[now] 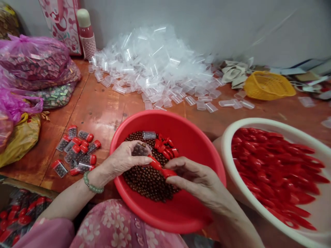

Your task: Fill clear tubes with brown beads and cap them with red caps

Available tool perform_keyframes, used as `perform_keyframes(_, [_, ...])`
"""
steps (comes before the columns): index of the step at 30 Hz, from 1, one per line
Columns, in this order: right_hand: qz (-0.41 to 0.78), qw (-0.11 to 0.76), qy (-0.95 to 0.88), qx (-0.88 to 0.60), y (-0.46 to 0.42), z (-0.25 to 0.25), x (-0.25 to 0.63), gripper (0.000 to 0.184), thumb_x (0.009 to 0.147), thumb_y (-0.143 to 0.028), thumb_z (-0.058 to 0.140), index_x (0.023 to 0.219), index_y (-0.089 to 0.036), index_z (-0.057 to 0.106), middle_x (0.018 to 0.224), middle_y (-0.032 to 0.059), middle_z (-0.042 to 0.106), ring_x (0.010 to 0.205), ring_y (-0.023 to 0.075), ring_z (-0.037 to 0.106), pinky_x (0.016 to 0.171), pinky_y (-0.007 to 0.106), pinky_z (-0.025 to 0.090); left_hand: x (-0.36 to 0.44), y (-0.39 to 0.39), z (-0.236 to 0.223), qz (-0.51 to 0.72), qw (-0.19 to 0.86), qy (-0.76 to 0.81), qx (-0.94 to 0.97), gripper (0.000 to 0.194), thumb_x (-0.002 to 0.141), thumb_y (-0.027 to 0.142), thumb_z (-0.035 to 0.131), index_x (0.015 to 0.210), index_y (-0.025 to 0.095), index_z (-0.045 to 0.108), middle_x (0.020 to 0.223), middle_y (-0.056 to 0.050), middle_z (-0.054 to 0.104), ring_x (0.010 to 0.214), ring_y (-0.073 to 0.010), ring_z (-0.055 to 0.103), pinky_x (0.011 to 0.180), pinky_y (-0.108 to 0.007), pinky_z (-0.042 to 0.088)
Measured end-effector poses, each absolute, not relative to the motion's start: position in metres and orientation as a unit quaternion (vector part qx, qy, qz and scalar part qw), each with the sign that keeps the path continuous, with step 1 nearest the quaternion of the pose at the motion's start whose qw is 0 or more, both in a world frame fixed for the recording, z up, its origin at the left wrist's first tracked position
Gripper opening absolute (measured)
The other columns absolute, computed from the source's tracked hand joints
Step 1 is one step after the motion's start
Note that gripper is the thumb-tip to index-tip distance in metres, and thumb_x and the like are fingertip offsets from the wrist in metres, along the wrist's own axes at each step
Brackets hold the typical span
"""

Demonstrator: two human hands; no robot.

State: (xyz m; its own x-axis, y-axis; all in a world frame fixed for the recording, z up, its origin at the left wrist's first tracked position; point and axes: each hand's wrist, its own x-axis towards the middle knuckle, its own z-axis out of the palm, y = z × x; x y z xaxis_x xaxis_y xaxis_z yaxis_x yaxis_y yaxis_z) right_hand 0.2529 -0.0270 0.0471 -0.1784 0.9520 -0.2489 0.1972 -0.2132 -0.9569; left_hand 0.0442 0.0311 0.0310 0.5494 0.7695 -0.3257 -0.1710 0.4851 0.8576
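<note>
My left hand point(123, 158) grips a small clear plastic case point(141, 149) holding brown beads, above a red plastic basin point(196, 151). My right hand point(192, 175) pinches a red plastic scoop point(161, 168), whose narrow end reaches toward the case by my left fingers. Many round brown beads point(147, 182) lie heaped in the basin, with several red scoops point(164, 146) and an empty clear case point(149, 135) on top of them. A jade-green bead bracelet point(92, 184) circles my left wrist. Pink floral sleeves cover my arms.
A white basin point(254, 137) of red scoops stands to the right. Filled, red-capped cases point(77, 150) lie on the wooden table, beside a large heap of clear cases point(152, 69). Pink bags point(31, 58), a yellow basket point(267, 86) and a box of cases point(20, 213) surround it.
</note>
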Motion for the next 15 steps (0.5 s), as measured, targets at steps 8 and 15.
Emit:
perform_keyframes(8, [0.728,0.401,-0.371,-0.414,-0.027,0.028,0.246,0.017,0.058,-0.03,0.086,0.07,-0.026,0.075,0.092,0.0044,0.06,0.057,0.0087,0.053,0.039,0.019,0.043,0.045,0.029,0.026,0.239,0.844,0.297,0.376,0.036,0.06,0.03,0.083,0.083,0.013,0.061,0.072,0.001,0.06,0.063,-0.0079,0.054,0.064,-0.023,0.043])
perform_keyframes(15, [0.662,0.425,-0.411,-0.461,-0.022,0.027,0.24,0.02,0.059,-0.037,0.086,0.067,-0.024,0.072,0.091,0.0028,0.06,0.088,0.0151,0.059,0.079,0.025,0.049,0.049,0.031,0.026,0.261,0.822,0.333,0.38,0.034,0.057,0.024,0.083,0.081,0.014,0.061,0.068,0.004,0.059,0.063,-0.0072,0.052,0.066,-0.023,0.041])
